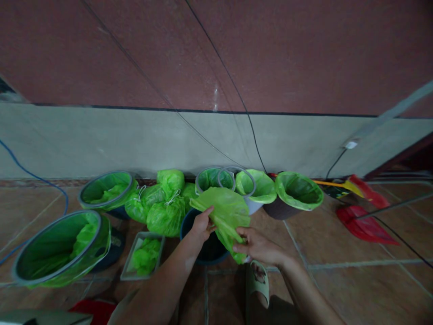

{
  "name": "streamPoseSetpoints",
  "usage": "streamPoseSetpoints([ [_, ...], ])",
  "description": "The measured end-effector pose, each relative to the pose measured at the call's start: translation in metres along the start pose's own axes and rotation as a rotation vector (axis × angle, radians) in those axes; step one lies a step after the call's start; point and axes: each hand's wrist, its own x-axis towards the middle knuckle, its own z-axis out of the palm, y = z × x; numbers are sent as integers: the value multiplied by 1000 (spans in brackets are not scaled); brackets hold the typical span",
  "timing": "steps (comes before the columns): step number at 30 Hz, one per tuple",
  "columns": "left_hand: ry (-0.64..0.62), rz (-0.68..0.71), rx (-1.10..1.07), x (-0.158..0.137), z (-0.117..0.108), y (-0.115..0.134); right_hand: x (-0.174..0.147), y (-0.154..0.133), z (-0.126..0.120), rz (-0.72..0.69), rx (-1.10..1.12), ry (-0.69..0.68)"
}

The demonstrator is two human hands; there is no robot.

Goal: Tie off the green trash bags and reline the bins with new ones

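Both hands (203, 223) (257, 246) pinch the green bag (226, 210) above the dark bucket (208, 253).

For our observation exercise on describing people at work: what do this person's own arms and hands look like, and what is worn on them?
Both forearms are bare, with no sleeves in view. The left hand and right hand wear no gloves; no rings, watch or wristbands show.

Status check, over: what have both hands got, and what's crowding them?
Left hand and right hand both gripping green bag over dark bin. Tied green bags and lined bins close around.
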Motion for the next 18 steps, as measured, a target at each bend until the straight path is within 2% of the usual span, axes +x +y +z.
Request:
streamPoseSetpoints([
  [3,10,194,-18,-7,3,8,1,-1,11,66,-116,-133],
  [5,-4,262,-23,-12,2,23,2,-2,15,94,-148,-184],
  [9,-35,387,13,-24,-5,55,5,-4,14,34,-118,-139],
  [12,-96,435,8,-31,-11,66,14,-1,11,-2,-73,59],
  [15,-175,449,59,-39,-10,65,25,-1,9,-32,-57,391],
  [18,-283,415,182,-48,-3,51,30,-10,9,-186,38,593],
])
